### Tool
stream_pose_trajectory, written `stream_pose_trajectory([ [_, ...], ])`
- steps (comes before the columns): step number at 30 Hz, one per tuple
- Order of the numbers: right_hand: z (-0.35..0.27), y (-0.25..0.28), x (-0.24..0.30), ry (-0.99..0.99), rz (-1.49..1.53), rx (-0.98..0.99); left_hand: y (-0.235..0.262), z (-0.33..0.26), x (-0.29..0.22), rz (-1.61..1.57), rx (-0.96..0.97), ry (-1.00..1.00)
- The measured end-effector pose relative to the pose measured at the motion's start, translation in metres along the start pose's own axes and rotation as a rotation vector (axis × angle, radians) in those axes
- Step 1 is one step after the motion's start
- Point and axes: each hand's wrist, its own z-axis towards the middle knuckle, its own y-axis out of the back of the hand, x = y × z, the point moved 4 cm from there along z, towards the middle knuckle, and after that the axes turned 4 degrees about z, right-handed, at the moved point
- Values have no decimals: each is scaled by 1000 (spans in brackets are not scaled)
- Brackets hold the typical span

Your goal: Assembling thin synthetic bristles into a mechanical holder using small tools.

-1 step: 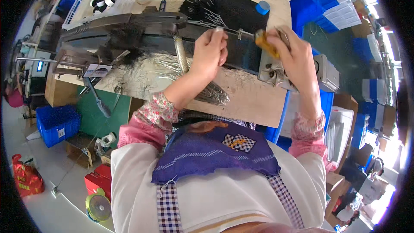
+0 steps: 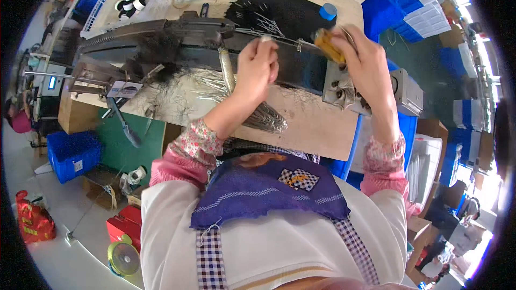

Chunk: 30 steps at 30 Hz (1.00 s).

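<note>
left hand (image 2: 258, 67) pinching a thin metal rod (image 2: 285, 40) over the machine (image 2: 177, 40) | right hand (image 2: 365, 59) clamped on our yellow-handled tool (image 2: 328, 45) | risk, we reckon: rod slips or bends if the tool twists

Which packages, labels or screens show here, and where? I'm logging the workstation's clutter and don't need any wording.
Small screen: far left on a machine frame, a little rectangle glowing blue-white.
Label card: left end of the workbench, pale rectangle with dark print.
Red bag: on the floor at lower left, crumpled, with yellow markings.
Red box: on the floor beside the person, flat-sided.
Blue crate: under the bench at left, with a small white tag.
</note>
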Motion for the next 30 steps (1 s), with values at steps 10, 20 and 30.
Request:
stream_pose_trajectory([
  [10, 57, -106, -19, 34, 128, 504, 14, -5, -4, 6, -101, 8],
  [20, 70, -104, -32, -486, 458, 734, -5, -5, -3, -269, 228, 5],
  [30, 59, -66, -4, 126, -487, 248, 13, -5, -27, -833, 289, 252],
])
